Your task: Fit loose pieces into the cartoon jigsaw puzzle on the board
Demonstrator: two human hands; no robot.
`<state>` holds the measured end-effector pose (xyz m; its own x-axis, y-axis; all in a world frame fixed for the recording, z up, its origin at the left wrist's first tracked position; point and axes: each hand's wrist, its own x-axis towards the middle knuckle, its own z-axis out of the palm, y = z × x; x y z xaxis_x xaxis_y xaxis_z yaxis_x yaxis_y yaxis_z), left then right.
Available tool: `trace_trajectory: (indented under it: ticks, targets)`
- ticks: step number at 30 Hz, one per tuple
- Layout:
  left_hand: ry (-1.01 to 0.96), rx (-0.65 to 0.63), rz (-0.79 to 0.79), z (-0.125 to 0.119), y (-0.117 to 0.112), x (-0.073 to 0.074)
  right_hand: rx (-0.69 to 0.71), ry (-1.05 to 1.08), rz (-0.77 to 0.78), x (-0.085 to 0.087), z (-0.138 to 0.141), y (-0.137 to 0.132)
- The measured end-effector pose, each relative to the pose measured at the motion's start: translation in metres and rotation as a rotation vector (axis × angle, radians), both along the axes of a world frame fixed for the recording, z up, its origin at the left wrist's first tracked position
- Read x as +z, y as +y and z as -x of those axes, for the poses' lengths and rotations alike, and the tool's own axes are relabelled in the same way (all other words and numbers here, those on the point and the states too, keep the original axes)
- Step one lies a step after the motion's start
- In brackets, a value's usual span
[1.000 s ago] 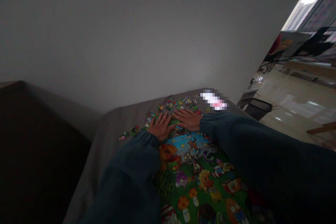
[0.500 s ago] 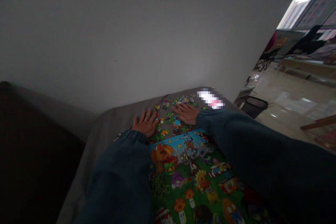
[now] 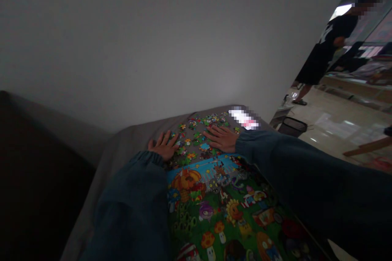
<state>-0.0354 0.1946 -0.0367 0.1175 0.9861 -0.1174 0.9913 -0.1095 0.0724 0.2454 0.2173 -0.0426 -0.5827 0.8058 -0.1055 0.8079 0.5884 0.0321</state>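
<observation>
Spreading their fingers wide, a person rests the left hand [image 3: 163, 146] and right hand [image 3: 221, 138] palm-down and open, holding nothing that can be seen, on either side of scattered jigsaw pieces [image 3: 199, 132]. The multicoloured pieces form a loose, broad band running across a gray cloth [image 3: 131, 142], reaching away from the wrists. Both hands are about equally near. A cartoon plant-and-mushroom puzzle picture [image 3: 214, 208] lies just below them.

Person in black [image 3: 318, 49] standing on glossy tiled floor [image 3: 337, 130]; black wastebasket [image 3: 292, 127] beside white wall [image 3: 153, 49].
</observation>
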Motion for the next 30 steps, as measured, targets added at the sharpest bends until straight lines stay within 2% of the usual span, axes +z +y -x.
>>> trace_trajectory:
  ticks: [3, 6, 10, 16, 22, 28, 30]
  targets:
    - [0.008, 0.023, 0.023, -0.002, 0.002, -0.007, 0.053, 0.033, -0.001, 0.005, 0.001, -0.005]
    - [0.017, 0.018, 0.007, -0.013, 0.002, -0.014, 0.168, 0.12, -0.05, 0.009, 0.008, -0.007]
    - [0.032, -0.042, 0.021, -0.018, 0.001, -0.013, 0.26, 0.161, -0.1, 0.01, 0.019, -0.006]
    - [0.053, -0.048, 0.113, 0.005, 0.01, -0.005, 0.266, 0.199, -0.118, 0.011, 0.02, -0.002]
    - [0.032, -0.079, 0.123, 0.023, 0.019, 0.0, 0.276, 0.201, -0.129, 0.013, 0.02, -0.012]
    - [0.009, -0.075, 0.112, 0.022, 0.02, -0.005, 0.282, 0.254, -0.074, 0.032, 0.032, -0.025]
    - [0.0, -0.07, 0.101, 0.021, 0.021, -0.007, 0.262, 0.33, 0.043, 0.038, 0.04, -0.033]
